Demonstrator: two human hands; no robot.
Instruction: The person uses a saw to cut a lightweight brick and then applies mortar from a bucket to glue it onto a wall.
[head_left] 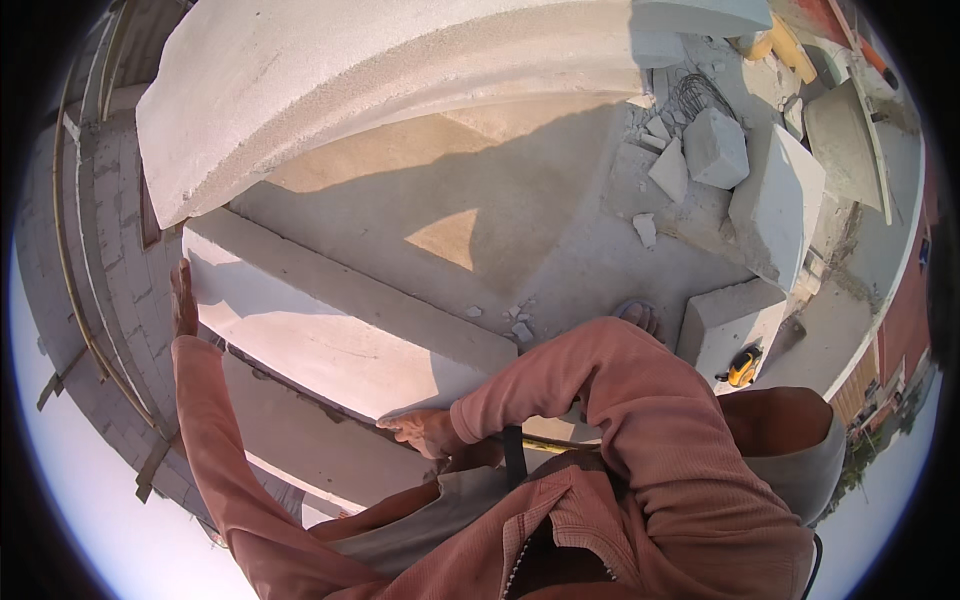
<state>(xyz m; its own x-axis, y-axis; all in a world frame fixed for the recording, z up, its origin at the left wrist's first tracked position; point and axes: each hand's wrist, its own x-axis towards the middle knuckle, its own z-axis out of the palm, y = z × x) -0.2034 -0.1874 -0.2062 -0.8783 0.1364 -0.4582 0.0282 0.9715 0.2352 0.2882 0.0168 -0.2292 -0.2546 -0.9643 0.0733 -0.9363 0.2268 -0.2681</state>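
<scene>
A long pale concrete block (330, 335) lies in front of me on a lower row of block (320, 440), with a dark gap along their joint. My left hand (183, 298) presses flat on the block's far left end, fingers stretched upward. At the near edge of the same block, my right hand (425, 432) curls its fingers around the bottom edge close to my body. Part of that hand's grip is hidden by the block and my sleeve.
A large curved pale slab (380, 90) spans the top. Broken chunks (670, 170) and tangled wire (700, 95) lie on the floor at right. A yellow-and-black tool (742, 367) rests on a cut block (725, 315). Beyond the left edge, a brick-patterned surface (120, 270) lies below.
</scene>
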